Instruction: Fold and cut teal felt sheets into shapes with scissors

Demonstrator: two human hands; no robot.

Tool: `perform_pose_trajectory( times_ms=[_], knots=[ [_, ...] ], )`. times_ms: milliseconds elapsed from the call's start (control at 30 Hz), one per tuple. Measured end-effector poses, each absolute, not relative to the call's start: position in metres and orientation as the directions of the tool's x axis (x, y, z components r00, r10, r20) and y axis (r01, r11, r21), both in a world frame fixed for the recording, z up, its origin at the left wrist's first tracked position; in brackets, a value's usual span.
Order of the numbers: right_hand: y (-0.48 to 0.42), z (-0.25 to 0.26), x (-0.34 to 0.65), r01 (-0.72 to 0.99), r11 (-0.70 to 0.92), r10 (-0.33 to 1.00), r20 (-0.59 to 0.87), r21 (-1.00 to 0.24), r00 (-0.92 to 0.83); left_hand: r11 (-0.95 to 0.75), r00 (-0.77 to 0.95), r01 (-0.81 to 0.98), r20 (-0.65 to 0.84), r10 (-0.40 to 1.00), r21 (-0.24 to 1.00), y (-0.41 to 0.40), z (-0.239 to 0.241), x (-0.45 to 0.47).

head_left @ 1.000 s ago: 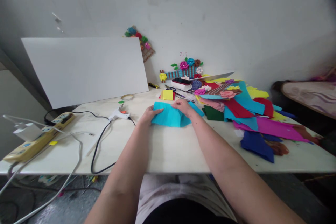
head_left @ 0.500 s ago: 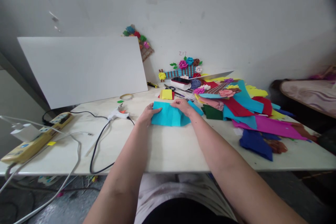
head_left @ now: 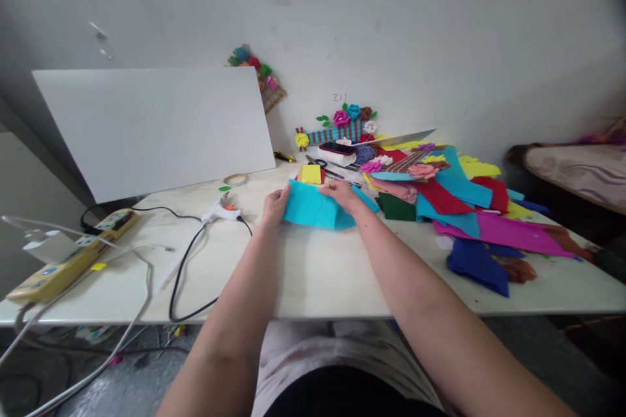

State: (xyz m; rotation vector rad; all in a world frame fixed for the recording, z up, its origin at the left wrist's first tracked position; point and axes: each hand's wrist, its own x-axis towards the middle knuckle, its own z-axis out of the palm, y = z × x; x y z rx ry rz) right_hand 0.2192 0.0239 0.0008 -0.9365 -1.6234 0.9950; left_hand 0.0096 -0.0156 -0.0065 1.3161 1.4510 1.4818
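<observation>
A bright blue sheet of crepe paper [head_left: 311, 206] is held between my two hands above the white table, with a fold line down its right part. At its left edge, my left hand [head_left: 276, 204] pinches it between thumb and fingers. My right hand [head_left: 340, 195] grips its upper right edge, fingers closed. Just past the sheet lies a small stack of yellow paper squares [head_left: 310, 174] with a bit of red beneath. Another blue piece [head_left: 366, 199] rests on the table beyond my right wrist.
To the left are a white glue gun [head_left: 221, 210] with a black cord, a tape roll [head_left: 235, 179] and a yellow power strip [head_left: 73, 260]. Coloured paper [head_left: 518, 232] is heaped at the right. Scissors [head_left: 317, 161] and a phone [head_left: 337, 148] lie behind. A white board [head_left: 156, 133] leans on the wall.
The left end of the blue sheet has risen and tilted, and my left hand has shifted slightly left. My right hand keeps its hold in nearly the same place.
</observation>
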Motion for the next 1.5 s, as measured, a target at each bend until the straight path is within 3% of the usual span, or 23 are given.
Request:
perform_pose_trajectory(
  times_ms=[200, 500, 1133, 1333, 1500],
  knots=[
    [0.0194, 0.0032, 0.2193, 0.119, 0.37, 0.913, 0.337, -0.921, -0.229, -0.157, -0.26, 0.192, 0.205, 0.944, 0.969, -0.0162, -0.0059, 0.0095],
    [0.022, 0.0013, 0.218, 0.136, 0.384, 0.909, 0.348, -0.913, -0.228, -0.206, -0.298, 0.423, 0.351, 0.888, 0.882, -0.0202, 0.0025, 0.0118],
    [0.019, 0.0035, 0.2189, 0.091, 0.327, 0.931, 0.304, -0.941, -0.203, -0.198, -0.284, 0.404, 0.328, 0.901, 0.893, -0.021, 0.0007, 0.0117],
    [0.0188, 0.0039, 0.2165, 0.088, 0.319, 0.93, 0.294, -0.944, -0.219, -0.228, -0.316, 0.459, 0.398, 0.862, 0.859, -0.0205, 0.0035, 0.0111],
    [0.0198, 0.003, 0.2168, 0.112, 0.347, 0.924, 0.319, -0.931, -0.21, -0.234, -0.324, 0.399, 0.375, 0.869, 0.886, -0.0206, 0.001, 0.0094]
  ],
)
